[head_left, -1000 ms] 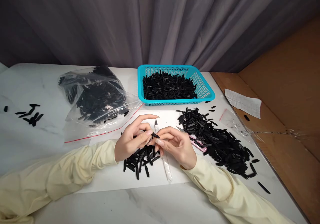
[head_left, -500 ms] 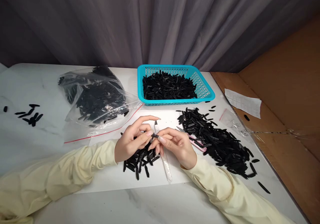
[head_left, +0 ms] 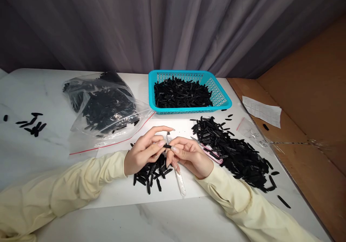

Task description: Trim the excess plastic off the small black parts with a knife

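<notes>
Between my two hands is a small, narrow black piece [head_left: 167, 146], like the many others on the table; its exact kind I cannot make out. My left hand [head_left: 144, 150] pinches one end between thumb and fingers, its index finger stretched out above. My right hand [head_left: 190, 155] pinches the other end with thumb and index finger. Below my hands lies a loose pile of black pieces [head_left: 151, 173] on a white sheet [head_left: 113, 195]. A slim white-handled tool [head_left: 180, 184] lies under my right hand, partly hidden. Pink-handled scissors [head_left: 216, 159] lie half under the larger black heap [head_left: 238, 155] at right.
A turquoise basket [head_left: 189, 110] holding black pieces stands at the back. Left of it lies a clear zip bag [head_left: 108, 105] full of them. Several stray pieces [head_left: 35, 126] lie far left. A cardboard box [head_left: 305, 98] with a paper slip [head_left: 262, 111] borders the right side.
My right hand's lower fingers have shifted slightly, and the black piece sits a little straighter between my fingertips. My left hand has hardly moved.
</notes>
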Available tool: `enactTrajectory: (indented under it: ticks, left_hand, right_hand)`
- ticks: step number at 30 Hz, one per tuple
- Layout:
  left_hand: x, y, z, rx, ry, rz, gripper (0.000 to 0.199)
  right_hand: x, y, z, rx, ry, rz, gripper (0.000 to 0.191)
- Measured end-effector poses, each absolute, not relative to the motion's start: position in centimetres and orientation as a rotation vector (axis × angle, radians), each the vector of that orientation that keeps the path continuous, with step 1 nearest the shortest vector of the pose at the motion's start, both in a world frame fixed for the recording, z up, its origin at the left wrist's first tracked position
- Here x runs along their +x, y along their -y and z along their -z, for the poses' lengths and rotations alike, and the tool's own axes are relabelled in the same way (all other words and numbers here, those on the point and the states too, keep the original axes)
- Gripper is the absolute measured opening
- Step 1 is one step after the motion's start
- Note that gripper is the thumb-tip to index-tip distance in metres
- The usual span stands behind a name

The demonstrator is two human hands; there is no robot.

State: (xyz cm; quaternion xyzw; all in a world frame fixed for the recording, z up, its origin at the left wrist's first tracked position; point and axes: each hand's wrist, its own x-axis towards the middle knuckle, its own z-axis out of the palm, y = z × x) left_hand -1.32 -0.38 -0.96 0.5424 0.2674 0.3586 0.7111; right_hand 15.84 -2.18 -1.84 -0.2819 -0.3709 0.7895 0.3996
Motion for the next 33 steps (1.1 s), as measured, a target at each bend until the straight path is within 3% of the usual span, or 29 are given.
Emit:
enactTrajectory:
  ticks: [4,11,14,19,26,33]
  left_hand:
    - [-1.2,-0.4,0.8,1.056,-0.611,-0.758,0.032]
    - [-1.1,-0.9,0.5,0.999,-0.627,-0.726,0.037]
    - [-1.0,-0.9,0.5,0.980,-0.654,-0.703,0.039]
    - [-0.9,-0.8,0.6,0.944,-0.661,-0.713,0.038]
    - [-0.9,-0.5,0.2,0.927,-0.726,-0.674,0.035]
    - [-0.9,-0.6,0.5,1.057,-0.717,-0.588,0.039]
  right_hand:
    - [16.9,0.6,0.1,-0.929,1.227,-1.698,0.019]
    - [17.8,-6.0,-4.4,-1.301,2.006,-0.511,0.005]
    - [16.8,-5.1,-5.0,-1.257,2.186,-0.117,0.009]
    - [14.6,-0.2,-3.9,-0.883,2.426,-0.508,0.008]
    - [13.4,1.4,-0.9,-1.009,2.254,-0.672,0.013]
    - [15.4,1.0,-2.0,-1.153,2.035,-0.865,0.011]
